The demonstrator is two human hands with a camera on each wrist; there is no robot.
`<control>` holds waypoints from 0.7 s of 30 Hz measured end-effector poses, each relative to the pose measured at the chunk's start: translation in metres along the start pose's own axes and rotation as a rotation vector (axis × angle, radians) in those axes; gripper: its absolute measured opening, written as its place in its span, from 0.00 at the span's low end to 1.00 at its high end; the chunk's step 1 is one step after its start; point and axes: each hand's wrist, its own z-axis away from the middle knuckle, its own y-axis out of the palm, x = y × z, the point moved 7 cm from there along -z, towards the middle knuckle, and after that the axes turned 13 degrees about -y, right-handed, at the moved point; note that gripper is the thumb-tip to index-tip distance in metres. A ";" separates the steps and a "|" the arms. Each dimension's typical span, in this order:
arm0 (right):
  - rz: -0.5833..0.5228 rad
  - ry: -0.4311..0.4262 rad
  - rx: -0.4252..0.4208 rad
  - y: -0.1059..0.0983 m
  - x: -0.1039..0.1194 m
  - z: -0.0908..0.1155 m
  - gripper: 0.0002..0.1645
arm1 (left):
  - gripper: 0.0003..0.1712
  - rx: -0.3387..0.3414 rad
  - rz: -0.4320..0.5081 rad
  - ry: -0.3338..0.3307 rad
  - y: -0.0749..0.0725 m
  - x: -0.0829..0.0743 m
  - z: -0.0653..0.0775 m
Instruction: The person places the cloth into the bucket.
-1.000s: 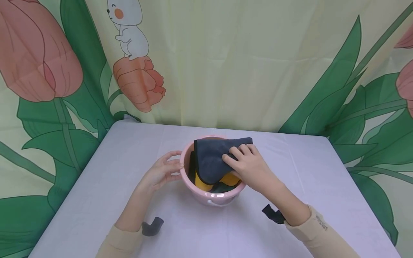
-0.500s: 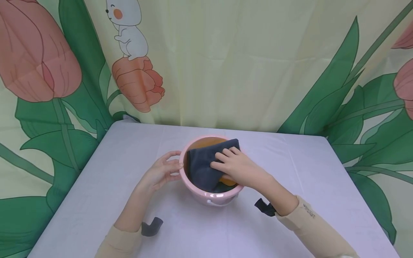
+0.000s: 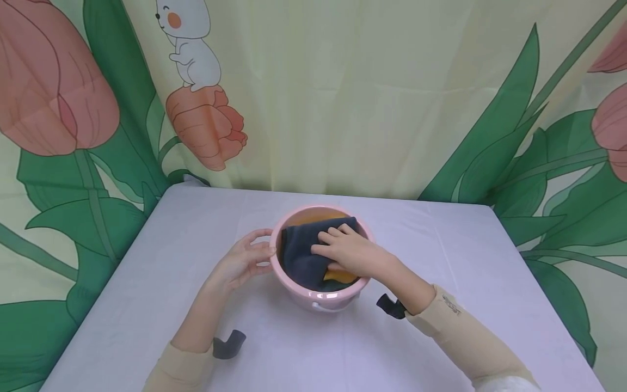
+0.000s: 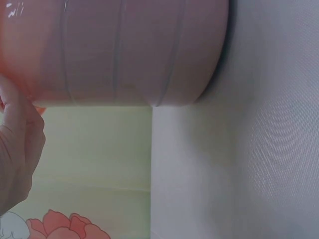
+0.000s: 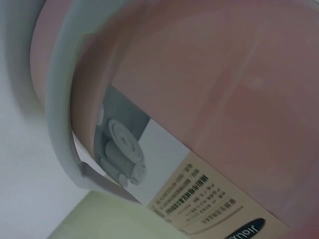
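A pink bucket [image 3: 313, 301] stands upright on the table. My left hand [image 3: 240, 264] grips its rim from the left, the fingers bent at the edge; in the left wrist view that hand [image 4: 17, 144] shows beside the bucket's ribbed wall [image 4: 119, 55]. Inside the bucket lies a folded dark grey towel [image 3: 301, 253], with yellow cloth [image 3: 340, 276] showing under it and along the back. My right hand [image 3: 355, 253] reaches over the right rim and holds the grey towel, its fingers bent on top. The right thumb is mostly hidden. In the right wrist view the hand is out of sight.
The bucket's pale handle [image 5: 62, 114] hangs down its outer wall, beside a printed label [image 5: 199, 199]. A white cloth covers the table [image 3: 274, 354]. A curtain [image 3: 333, 109] with printed tulips hangs behind. Dark straps [image 3: 229, 344] stick out at both wrists.
My right hand has moved left and down with the grey towel, which now sits lower inside the bucket instead of over its rim. My left hand has stayed at the rim.
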 end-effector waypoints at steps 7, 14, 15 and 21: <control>-0.060 0.034 0.100 0.012 -0.001 -0.007 0.27 | 0.32 0.013 0.009 -0.001 0.000 0.000 0.000; -0.088 0.055 0.177 0.019 -0.001 -0.011 0.28 | 0.31 0.016 0.009 0.003 0.000 -0.001 0.001; -0.092 0.052 0.178 0.019 -0.001 -0.011 0.28 | 0.31 0.014 0.006 0.004 0.000 -0.001 0.001; -0.105 0.066 0.184 0.017 -0.002 -0.010 0.27 | 0.31 0.007 -0.007 0.002 0.000 -0.001 0.002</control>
